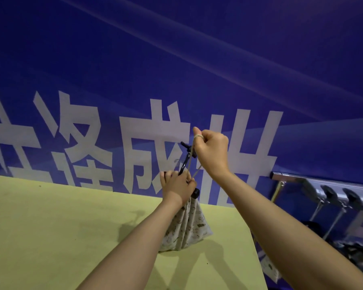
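Head view: the patterned pouch (187,227) stands on the counter (50,227), its gathered neck gripped by the left hand (177,186). The right hand (211,151) pinches the cord (194,170), stretched taut upward. The neck looks nearly cinched; securing the cord probably remains.

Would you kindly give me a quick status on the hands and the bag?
Left hand grips bag at its gathered neck. Right hand holds cord taut, looped round a finger. Bag stands on table. Nothing in the way.
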Tool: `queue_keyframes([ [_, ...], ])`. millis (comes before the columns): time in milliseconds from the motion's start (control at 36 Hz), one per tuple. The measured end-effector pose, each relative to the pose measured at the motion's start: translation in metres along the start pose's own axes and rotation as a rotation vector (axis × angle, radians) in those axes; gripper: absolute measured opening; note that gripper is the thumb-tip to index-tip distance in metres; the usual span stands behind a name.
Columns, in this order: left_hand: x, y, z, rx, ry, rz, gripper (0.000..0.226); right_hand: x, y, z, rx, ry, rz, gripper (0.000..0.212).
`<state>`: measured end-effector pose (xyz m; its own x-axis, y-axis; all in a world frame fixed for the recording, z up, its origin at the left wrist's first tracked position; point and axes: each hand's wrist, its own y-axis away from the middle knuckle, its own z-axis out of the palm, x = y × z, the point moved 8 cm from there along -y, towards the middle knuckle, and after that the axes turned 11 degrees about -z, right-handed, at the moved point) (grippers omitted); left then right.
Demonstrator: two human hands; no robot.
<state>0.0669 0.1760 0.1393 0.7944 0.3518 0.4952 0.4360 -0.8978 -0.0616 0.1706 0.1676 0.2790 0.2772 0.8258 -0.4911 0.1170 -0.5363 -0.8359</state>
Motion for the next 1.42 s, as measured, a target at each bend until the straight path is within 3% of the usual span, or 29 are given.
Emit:
queue_keyframes([
  [222, 0.043, 0.029, 0.006, 0.051, -0.026, 0.063, 0.03, -0.005, -0.002, -0.055, 0.088, 0.114, -0.019, 0.054],
  [389, 0.105, 0.067, 0.007, 0.212, 0.097, 0.12, 0.039, 0.002, -0.001, -0.138, 0.161, 0.113, 0.007, 0.05],
  [500, 0.151, 0.098, 0.025, 0.235, 0.128, 0.215, 0.046, 0.011, 0.013, -0.199, 0.18, 0.11, 0.035, 0.05],
  [694, 0.242, 0.159, 0.062, 0.279, -0.082, 0.334, 0.069, 0.035, 0.033, -0.308, 0.213, 0.184, 0.075, 0.05],
  [778, 0.275, 0.185, 0.08, 0.272, -0.133, 0.392, 0.069, 0.042, 0.048, -0.349, 0.197, 0.188, 0.086, 0.051],
  [1056, 0.33, 0.253, 0.163, 0.05, -0.226, 0.401, 0.06, 0.102, 0.129, -0.435, 0.089, 0.218, 0.258, 0.054],
  [1278, 0.357, 0.287, 0.211, -0.127, 0.02, 0.384, 0.032, 0.149, 0.197, -0.486, 0.028, 0.351, 0.436, 0.048],
  [1417, 0.38, 0.295, 0.25, -0.319, 0.211, 0.344, 0.041, 0.179, 0.233, -0.516, -0.029, 0.438, 0.54, 0.041],
])
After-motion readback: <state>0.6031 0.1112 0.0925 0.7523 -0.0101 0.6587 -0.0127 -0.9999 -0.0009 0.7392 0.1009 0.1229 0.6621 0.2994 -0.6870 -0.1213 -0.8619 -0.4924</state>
